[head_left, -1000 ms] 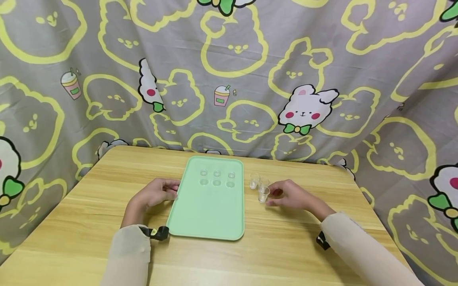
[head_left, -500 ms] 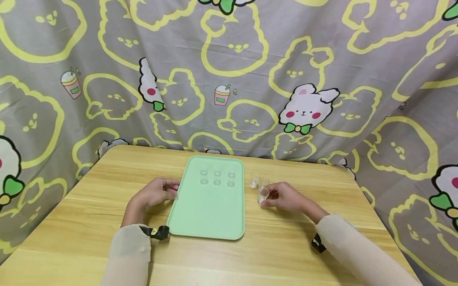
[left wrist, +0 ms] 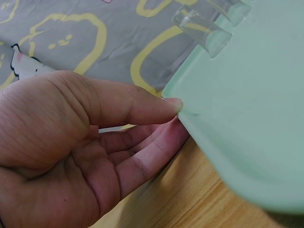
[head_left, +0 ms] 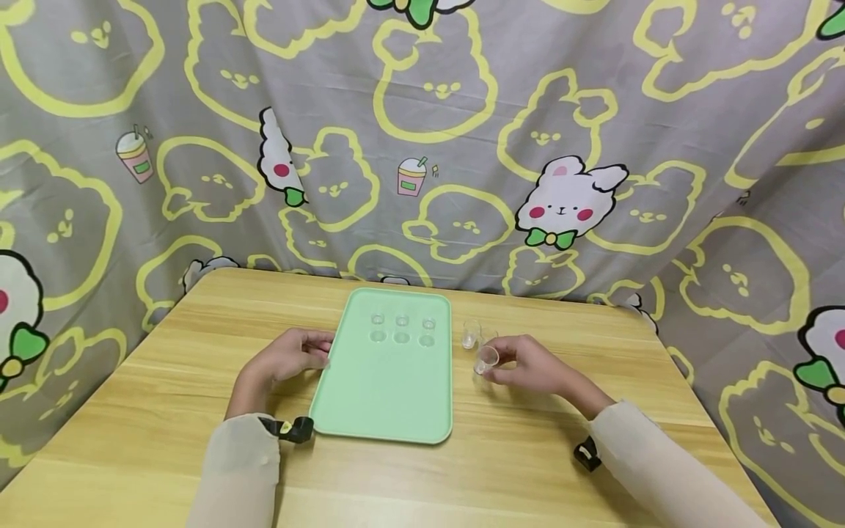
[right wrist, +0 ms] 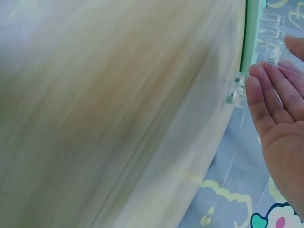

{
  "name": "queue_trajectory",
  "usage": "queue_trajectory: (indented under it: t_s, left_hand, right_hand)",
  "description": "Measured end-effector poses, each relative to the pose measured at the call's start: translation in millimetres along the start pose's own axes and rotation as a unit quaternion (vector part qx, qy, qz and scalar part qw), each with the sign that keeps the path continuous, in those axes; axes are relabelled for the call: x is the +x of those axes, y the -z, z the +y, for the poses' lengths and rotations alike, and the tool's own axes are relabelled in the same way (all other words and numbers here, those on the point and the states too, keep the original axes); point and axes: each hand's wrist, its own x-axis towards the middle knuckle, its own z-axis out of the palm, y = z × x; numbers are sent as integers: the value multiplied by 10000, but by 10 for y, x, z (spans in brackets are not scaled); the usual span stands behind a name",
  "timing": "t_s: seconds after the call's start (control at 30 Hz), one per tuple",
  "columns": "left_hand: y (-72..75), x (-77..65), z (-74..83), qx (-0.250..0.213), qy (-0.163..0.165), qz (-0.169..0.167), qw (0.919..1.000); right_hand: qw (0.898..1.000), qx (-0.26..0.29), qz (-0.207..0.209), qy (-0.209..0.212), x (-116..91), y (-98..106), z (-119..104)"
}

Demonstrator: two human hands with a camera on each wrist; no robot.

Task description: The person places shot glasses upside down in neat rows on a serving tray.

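Observation:
My left hand (head_left: 284,358) pinches the left rim of a light green tray (head_left: 383,400); the left wrist view shows the thumb on top of the rim and fingers below it. Several small clear shot glasses (left wrist: 216,43) stand on the tray's far part, their outlines faint in the head view. Right of the tray, my right hand (head_left: 535,364) holds another clear shot glass (head_left: 486,359) between thumb and fingers, its mouth tipped toward the hand. Just beyond it, one shot glass (head_left: 470,335) stands on the table and a further one is partly hidden.
Both the tray and the loose glasses are on a wood-grain table (head_left: 528,455). A grey curtain (head_left: 449,220) with yellow outlines and cartoon rabbits hangs right behind the table's far edge and along both sides.
My right hand has moved slightly left, closed on the nearest shot glass and tilted it. My left hand and the tray have stayed in place.

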Motion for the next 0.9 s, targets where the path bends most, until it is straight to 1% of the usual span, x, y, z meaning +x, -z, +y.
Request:
queue_trajectory:
  t_s: [0.13,0.3,0.6,0.77,0.9]
  left_hand:
    - [2,-3,-12,-9,10,-1,10000]
    - [7,-6,-21,21,1,-2,10000]
    - [10,-7,-1,77,20,-6,10000]
    - [8,0,17,80,43,-3,10000]
    - [12,2,18,118,32,13,9999]
  right_hand:
    - [9997,163,94,124,19,-15,-41]
    - [9991,381,132,97,53,-40,-94]
    - [9996,203,205,47,207,-96,-227]
    - [9997,135,161,153,301,-148,-323]
    - [9996,-64,201,206,377,-206,-387]
